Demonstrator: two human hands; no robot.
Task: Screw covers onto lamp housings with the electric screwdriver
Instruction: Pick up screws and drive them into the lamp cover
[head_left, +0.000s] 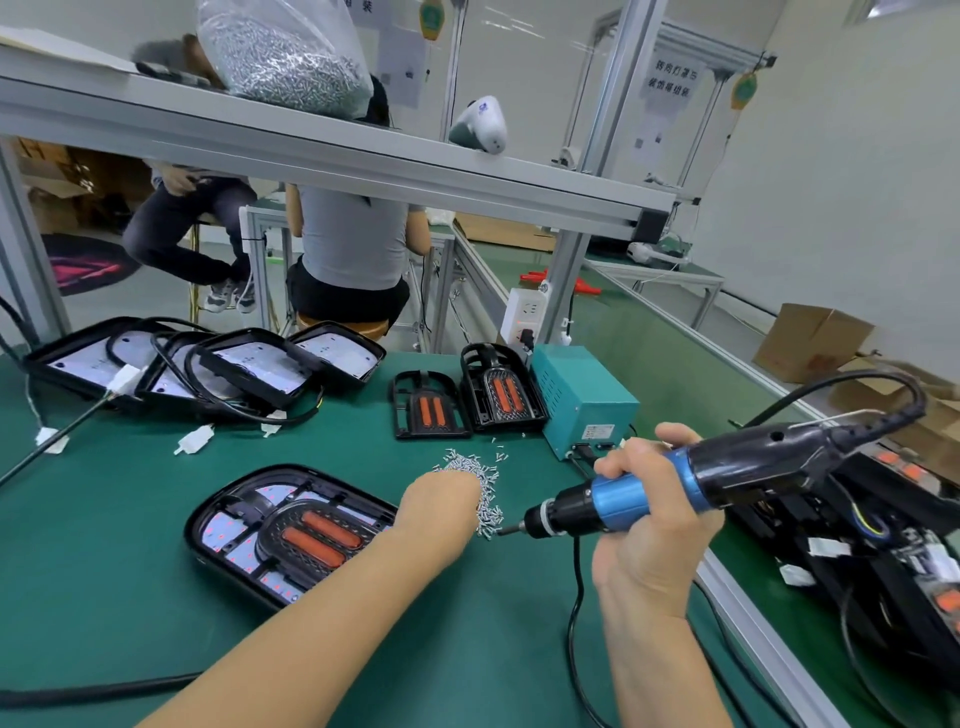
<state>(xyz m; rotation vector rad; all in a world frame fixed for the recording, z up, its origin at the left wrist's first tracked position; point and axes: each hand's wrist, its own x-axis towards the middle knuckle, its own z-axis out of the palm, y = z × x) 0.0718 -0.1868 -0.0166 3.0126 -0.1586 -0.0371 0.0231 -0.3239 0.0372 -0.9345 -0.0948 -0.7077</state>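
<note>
Two hands in play. The right hand (647, 499) has its fingers wrapped round the blue barrel of the electric screwdriver (675, 480), bit angled down and left, tip right at the near edge of the loose screws (480, 491) heaped on the green surface (130, 597). The left hand (441, 499) is reaching into that heap knuckles-up; its fingertips are hidden under the hand, so I can't tell whether it's pinching a screw or just feeling for one.

Just left of it lies the lamp housing (291, 535) with its cover (317, 535) seated, orange strips showing through. No screw visible in it from here.

What could go sour? The bit picks up a screw crooked and it drops, or rolls under the housing. The left forearm hangs right over the housing's near corner, so a careless sweep could nudge the cover off its seat, and a screw driven then would go in cross-threaded. The screwdriver's cable (576, 613) trails down the surface's edge and could snag on the swing across.

Containers now. Up on the shelf (322, 150), a clear plastic bag (291, 52) bulging with silver screws. Far right on the floor, an open cardboard box (815, 340), contents out of sight. Bare housings (208, 364) wait stacked at the back left, spare covers (467, 400) beside the teal power unit (582, 405).
</note>
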